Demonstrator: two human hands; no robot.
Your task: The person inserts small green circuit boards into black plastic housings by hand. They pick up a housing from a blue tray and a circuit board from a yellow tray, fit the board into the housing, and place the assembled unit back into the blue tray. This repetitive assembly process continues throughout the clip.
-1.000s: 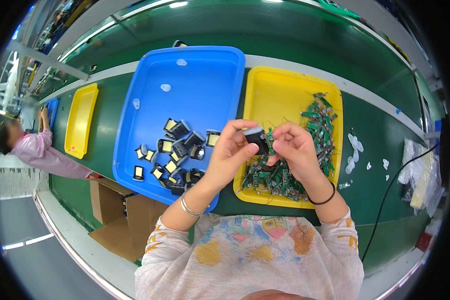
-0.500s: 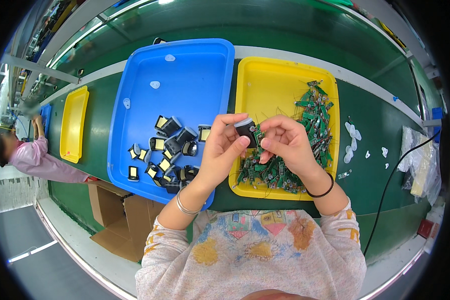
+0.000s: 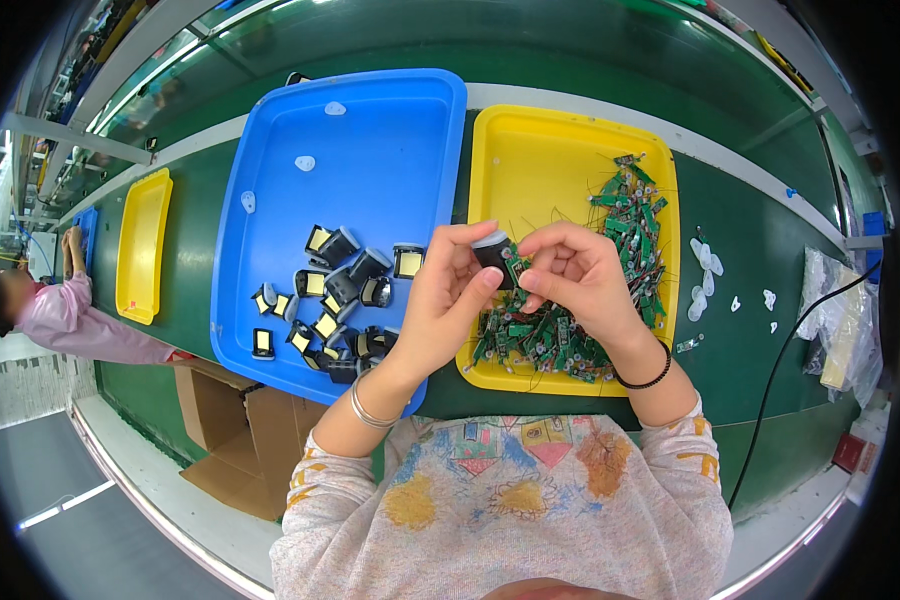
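Note:
My left hand (image 3: 448,288) grips a small black housing (image 3: 490,250) with a pale top, held over the gap between the two trays. My right hand (image 3: 575,275) pinches a small green circuit board (image 3: 515,270) against that housing. Below the hands, a heap of green circuit boards with thin wires (image 3: 550,335) fills the near and right side of the yellow tray (image 3: 545,150). The blue tray (image 3: 360,140) to the left holds several black housings with yellowish faces (image 3: 335,295).
White plastic bits (image 3: 705,270) lie on the green belt right of the yellow tray. A black cable (image 3: 785,360) and clear bags (image 3: 840,320) sit at far right. Another yellow tray (image 3: 142,245) and a seated person (image 3: 60,315) are at far left. Cardboard boxes (image 3: 235,440) stand below.
Both hands stay together over the trays' junction, working the housing and board; the fingers have shifted slightly. The view has tilted a little, with the trays lower in the picture.

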